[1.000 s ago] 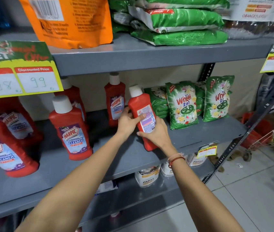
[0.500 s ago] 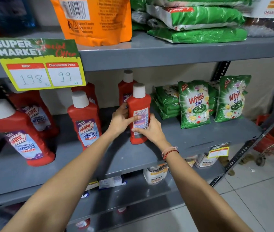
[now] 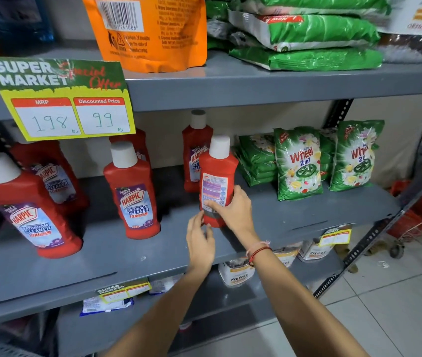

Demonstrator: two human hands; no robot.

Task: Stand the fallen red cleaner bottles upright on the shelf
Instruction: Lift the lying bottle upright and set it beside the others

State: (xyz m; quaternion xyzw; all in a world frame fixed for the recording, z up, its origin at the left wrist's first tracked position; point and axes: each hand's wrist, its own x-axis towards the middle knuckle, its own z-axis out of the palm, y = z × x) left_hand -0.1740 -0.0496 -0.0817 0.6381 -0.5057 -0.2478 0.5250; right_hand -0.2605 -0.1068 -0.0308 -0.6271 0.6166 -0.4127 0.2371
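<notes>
A red cleaner bottle with a white cap stands upright on the grey middle shelf, its back label facing me. My right hand wraps its lower part from the right. My left hand hovers just below and left of the bottle's base, fingers loosely curled, holding nothing. Several more red Harpic bottles stand upright: one left of centre, one at the far left, one behind it, one at the back behind the held bottle.
Green Wheel detergent packs stand right of the bottles. A yellow-green price sign hangs from the upper shelf, which carries an orange pouch and green bags. Lower shelves hold white pouches. Tiled floor lies to the right.
The bottle went from tilted in both hands to standing upright on the shelf. My left hand has come off it and dropped lower; my right hand stays on it.
</notes>
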